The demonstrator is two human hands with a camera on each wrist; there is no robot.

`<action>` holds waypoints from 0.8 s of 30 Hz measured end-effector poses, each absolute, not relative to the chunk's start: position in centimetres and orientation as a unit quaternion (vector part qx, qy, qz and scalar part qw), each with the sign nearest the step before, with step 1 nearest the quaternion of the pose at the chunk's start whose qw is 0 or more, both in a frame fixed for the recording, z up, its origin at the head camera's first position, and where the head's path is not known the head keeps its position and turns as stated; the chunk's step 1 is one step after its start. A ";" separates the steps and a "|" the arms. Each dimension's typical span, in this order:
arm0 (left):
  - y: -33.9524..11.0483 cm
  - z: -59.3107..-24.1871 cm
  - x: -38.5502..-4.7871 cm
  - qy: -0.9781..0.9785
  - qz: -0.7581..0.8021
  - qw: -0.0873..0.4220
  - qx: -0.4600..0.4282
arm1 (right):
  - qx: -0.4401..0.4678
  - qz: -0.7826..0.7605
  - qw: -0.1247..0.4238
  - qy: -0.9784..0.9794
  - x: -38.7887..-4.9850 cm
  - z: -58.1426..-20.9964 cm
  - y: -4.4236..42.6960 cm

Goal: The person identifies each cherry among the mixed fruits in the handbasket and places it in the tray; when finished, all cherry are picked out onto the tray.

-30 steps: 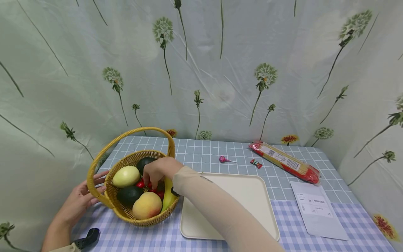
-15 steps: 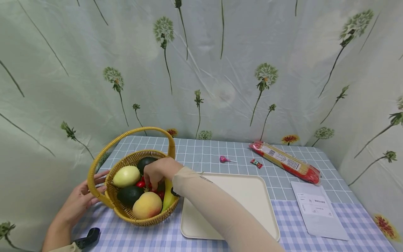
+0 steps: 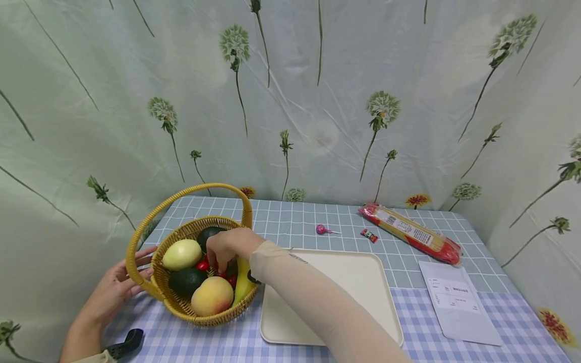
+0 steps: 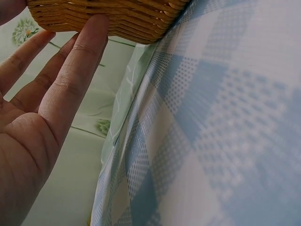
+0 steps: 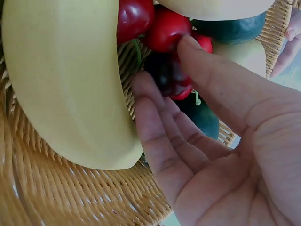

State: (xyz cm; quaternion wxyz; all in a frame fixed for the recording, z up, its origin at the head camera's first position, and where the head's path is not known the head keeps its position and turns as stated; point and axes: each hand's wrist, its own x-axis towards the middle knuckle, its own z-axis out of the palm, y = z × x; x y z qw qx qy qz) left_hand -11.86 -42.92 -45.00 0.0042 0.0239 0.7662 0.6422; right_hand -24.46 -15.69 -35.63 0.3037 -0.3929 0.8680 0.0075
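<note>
In the head view a wicker basket [image 3: 213,318] with a tall handle stands at the left of the table. My left hand [image 3: 119,285] rests its extended fingers against the basket's left side; the left wrist view shows the fingertips on the weave. My right hand [image 3: 229,247] reaches down into the basket. Seen from the right wrist, thumb and bent fingers lie on either side of a dark red cherry [image 5: 165,75], beside brighter red cherries [image 5: 168,29]. A banana [image 5: 66,84] lies next to the fingers. A peach [image 3: 212,296] sits at the basket's front.
Also in the basket are a pale yellow-green oval fruit [image 3: 182,254] and dark green fruits [image 3: 187,282]. A cream tray [image 3: 283,327] lies under my right forearm. Farther right are a lollipop [image 3: 322,229], a wrapped candy [image 3: 369,235], a noodle packet [image 3: 410,233] and a grey mailer [image 3: 458,302].
</note>
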 end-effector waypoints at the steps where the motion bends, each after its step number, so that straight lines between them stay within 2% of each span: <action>1: -42.9 -45.0 -11.8 0.767 0.642 0.004 0.025 | -0.397 0.008 0.298 0.868 -24.5 -35.6 -15.6; 10: -43.0 -45.1 -11.9 0.766 0.643 0.005 0.029 | -0.412 -0.023 0.246 0.877 -24.6 -35.9 -14.6; 16: -43.1 -45.1 -11.9 0.762 0.647 0.005 0.036 | -0.460 -0.036 0.220 0.859 -25.2 -35.8 -13.5; 24: -43.2 -45.2 -12.1 0.763 0.645 0.005 0.031 | -0.493 -0.080 0.221 0.837 -25.7 -34.8 -11.3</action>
